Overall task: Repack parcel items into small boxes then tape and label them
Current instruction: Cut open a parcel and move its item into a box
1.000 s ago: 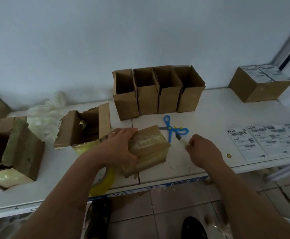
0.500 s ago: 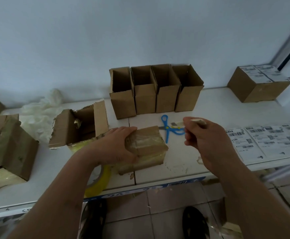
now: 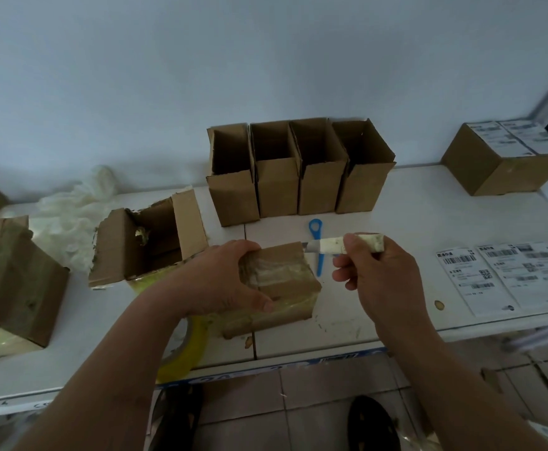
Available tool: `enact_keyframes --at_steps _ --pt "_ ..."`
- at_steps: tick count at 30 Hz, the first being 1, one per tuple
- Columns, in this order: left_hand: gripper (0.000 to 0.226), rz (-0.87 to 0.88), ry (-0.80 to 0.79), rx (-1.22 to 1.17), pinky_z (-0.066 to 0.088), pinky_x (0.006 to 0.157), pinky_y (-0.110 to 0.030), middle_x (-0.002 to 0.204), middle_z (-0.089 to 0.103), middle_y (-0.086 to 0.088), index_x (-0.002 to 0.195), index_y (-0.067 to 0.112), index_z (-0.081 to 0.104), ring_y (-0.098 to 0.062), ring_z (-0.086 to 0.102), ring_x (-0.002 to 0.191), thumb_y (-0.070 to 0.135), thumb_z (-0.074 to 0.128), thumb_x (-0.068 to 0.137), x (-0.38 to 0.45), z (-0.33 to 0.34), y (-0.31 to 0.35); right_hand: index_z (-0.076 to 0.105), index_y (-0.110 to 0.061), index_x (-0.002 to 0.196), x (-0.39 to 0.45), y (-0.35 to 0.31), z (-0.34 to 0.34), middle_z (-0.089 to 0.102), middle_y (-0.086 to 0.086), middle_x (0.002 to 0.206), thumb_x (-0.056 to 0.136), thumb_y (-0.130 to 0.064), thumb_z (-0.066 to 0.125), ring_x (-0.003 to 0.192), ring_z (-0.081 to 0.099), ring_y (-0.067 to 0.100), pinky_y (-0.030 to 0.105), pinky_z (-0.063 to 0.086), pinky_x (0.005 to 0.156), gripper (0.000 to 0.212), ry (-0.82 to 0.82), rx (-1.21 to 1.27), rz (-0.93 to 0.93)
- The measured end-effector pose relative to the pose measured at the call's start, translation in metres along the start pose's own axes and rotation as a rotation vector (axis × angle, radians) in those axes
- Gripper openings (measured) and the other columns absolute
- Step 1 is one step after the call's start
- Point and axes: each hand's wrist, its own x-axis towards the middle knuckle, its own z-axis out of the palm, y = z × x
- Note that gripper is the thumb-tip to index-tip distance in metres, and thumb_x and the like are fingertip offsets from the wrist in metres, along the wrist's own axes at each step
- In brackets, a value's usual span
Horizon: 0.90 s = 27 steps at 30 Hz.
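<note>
White table (image 3: 429, 203) spread wide under everything. Back of the parcel, four open boxes (image 3: 298, 177) standing in a row, upright, side against side. Left of the parcel, a torn box (image 3: 142, 242) tipped with its mouth toward the camera; beyond that, crumpled white plastic (image 3: 71, 216) and another ripped box (image 3: 15, 281) at the table's left end. Far right of the parcel, by the wall, a closed box (image 3: 494, 167) with labels on top. Right of the parcel, label sheets (image 3: 507, 275) lying flat near the front edge.

Parcel (image 3: 282, 288) sitting on the table near the front edge, brown, wrapped in glossy tape. Left hand (image 3: 220, 281) reaching in from below, forearm angled up and right, fingers hooked over the parcel's far left edge, thumb pressed along the near face: clamped on it. Right hand (image 3: 376, 275) raised just right of the parcel, fingers curled round the pale handle of a knife (image 3: 341, 245), blade pointing left, tip at the parcel's far right corner. Just behind the parcel, blue scissors (image 3: 317, 252), partly hidden by the knife. Left of the parcel, under the left wrist, yellow tape roll (image 3: 188, 349).
</note>
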Motion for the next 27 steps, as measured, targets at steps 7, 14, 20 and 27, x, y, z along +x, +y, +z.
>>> enact_keyframes --at_steps 7,14,20,27 --pt "0.095 0.004 -0.005 0.015 0.048 0.096 -0.032 0.115 0.045 0.015 0.141 0.036 0.033 -0.010 0.051 0.106 0.056 0.083 0.062 0.001 -0.002 0.003 0.065 -0.026 0.093 0.005 0.004 -0.003 0.072 0.000 0.070 0.099 -0.025 0.055 0.060 0.068 0.011 0.022 0.054 0.056 0.012 -0.083 0.055 0.047" --pt "0.096 -0.004 -0.005 0.018 0.048 0.098 -0.033 0.122 0.047 0.012 0.142 0.036 0.033 -0.011 0.051 0.108 0.056 0.083 0.062 0.000 -0.002 0.003 0.065 -0.023 0.098 0.005 0.003 -0.007 0.071 -0.001 0.065 0.100 -0.019 0.052 0.056 0.064 0.009 0.018 0.053 0.053 0.013 -0.164 0.069 0.057" --pt "0.093 -0.018 0.009 0.022 0.047 0.094 -0.030 0.118 0.047 0.013 0.144 0.034 0.033 -0.010 0.051 0.105 0.055 0.081 0.067 -0.004 -0.001 0.005 0.066 -0.020 0.099 0.004 0.001 -0.008 0.067 0.001 0.063 0.101 -0.015 0.047 0.052 0.059 0.010 0.017 0.047 0.049 0.020 -0.217 0.001 0.058" --pt "0.093 -0.035 0.011 0.045 0.046 0.098 -0.032 0.117 0.044 0.014 0.146 0.032 0.031 -0.011 0.049 0.107 0.055 0.079 0.070 -0.006 0.001 0.008 0.065 -0.019 0.096 0.000 -0.001 -0.015 0.064 0.002 0.059 0.100 -0.014 0.048 0.047 0.056 0.009 0.015 0.044 0.046 0.018 -0.233 -0.095 0.033"
